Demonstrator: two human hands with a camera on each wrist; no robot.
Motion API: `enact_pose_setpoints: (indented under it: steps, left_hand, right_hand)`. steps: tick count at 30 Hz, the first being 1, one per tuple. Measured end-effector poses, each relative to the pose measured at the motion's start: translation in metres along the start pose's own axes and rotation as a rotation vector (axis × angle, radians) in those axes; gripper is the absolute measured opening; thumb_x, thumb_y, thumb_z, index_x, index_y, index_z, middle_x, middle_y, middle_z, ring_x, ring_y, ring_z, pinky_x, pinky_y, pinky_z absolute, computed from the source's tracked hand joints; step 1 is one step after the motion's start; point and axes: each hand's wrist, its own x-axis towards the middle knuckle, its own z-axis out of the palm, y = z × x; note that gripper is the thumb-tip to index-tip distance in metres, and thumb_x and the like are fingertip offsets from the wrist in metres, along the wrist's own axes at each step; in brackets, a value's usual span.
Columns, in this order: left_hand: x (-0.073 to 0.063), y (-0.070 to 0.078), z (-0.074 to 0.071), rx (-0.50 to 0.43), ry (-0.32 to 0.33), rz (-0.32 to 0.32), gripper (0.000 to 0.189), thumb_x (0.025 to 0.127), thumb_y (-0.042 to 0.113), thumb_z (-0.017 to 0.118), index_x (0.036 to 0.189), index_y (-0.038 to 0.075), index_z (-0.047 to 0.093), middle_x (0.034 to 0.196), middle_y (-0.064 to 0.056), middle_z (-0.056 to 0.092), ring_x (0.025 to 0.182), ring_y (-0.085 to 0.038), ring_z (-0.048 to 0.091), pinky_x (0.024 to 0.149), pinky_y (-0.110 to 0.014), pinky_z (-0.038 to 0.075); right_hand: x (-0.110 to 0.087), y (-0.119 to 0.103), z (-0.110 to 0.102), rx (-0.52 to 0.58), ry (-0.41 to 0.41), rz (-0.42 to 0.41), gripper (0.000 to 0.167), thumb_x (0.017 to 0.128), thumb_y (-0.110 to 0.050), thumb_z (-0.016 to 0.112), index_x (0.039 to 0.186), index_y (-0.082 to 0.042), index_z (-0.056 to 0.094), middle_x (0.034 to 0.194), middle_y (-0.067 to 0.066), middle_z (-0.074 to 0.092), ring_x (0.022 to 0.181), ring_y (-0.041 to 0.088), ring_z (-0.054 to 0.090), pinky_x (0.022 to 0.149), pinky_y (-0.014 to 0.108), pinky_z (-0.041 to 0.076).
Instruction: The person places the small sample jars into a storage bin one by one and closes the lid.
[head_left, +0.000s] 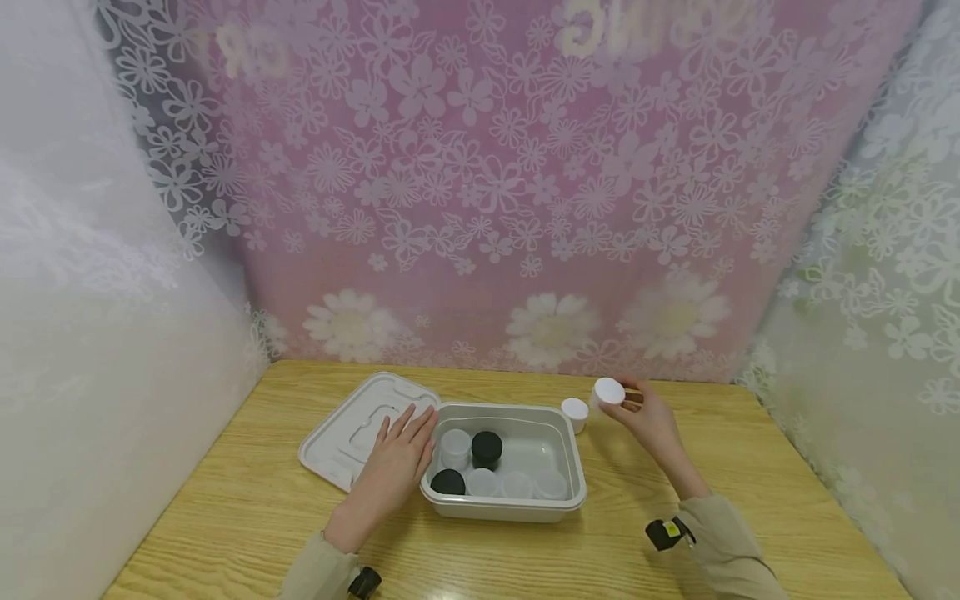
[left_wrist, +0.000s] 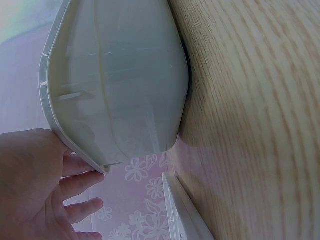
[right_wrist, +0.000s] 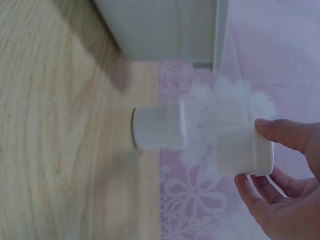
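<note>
My right hand (head_left: 654, 423) pinches a small white jar (head_left: 608, 392) by its lid, between thumb and fingertips. In the right wrist view this held jar (right_wrist: 236, 151) is raised off the table. A second white jar (right_wrist: 157, 126) stands on the table beside it, by the right end of a pale plastic tub (head_left: 510, 510). My left hand (head_left: 392, 473) rests at the tub's left rim with fingers extended. Inside the tub are two black-lidded jars, one a black lid (head_left: 487, 447) near the middle, and several whitish jars (head_left: 517, 485) along the front.
The tub's flat whitish lid (head_left: 326, 442) lies on the wooden table (head_left: 510, 558) to the left, partly behind my left hand. A pink flowered curtain (head_left: 465, 208) hangs along the table's back edge, with pale curtains at both sides.
</note>
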Motion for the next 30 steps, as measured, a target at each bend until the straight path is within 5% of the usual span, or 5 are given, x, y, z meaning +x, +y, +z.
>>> enact_pose_setpoints:
  steps: [11,20,30]
  left_hand:
    - [0.0,-0.001,0.002,0.004,0.01,0.007,0.044,0.105,0.019,0.057,0.146,0.003,0.055,0.15,-0.013,0.053,0.144,-0.039,0.04,0.114,-0.066,0.029]
    - [0.0,-0.001,0.002,0.015,0.019,0.014,0.044,0.104,0.019,0.058,0.145,0.003,0.055,0.149,-0.012,0.054,0.144,-0.038,0.041,0.113,-0.066,0.03]
    - [0.0,-0.001,0.002,0.012,0.019,0.018,0.044,0.104,0.018,0.058,0.145,0.002,0.055,0.149,-0.013,0.053,0.143,-0.04,0.041,0.113,-0.067,0.03]
  right_hand:
    - [-0.004,-0.037,0.007,0.06,-0.028,-0.1,0.061,0.092,-0.016,0.077,0.143,0.004,0.05,0.14,0.027,0.053,0.124,0.044,0.057,0.095,0.039,0.056]
    - [-0.006,-0.055,0.028,0.036,-0.098,-0.148,0.057,0.089,-0.01,0.079,0.138,0.004,0.054,0.133,0.027,0.057,0.121,0.044,0.058,0.1,0.051,0.052]
    - [-0.012,-0.064,0.053,0.057,-0.145,-0.198,0.055,0.086,-0.006,0.08,0.135,0.004,0.057,0.131,0.025,0.059,0.116,0.042,0.062,0.096,0.047,0.055]
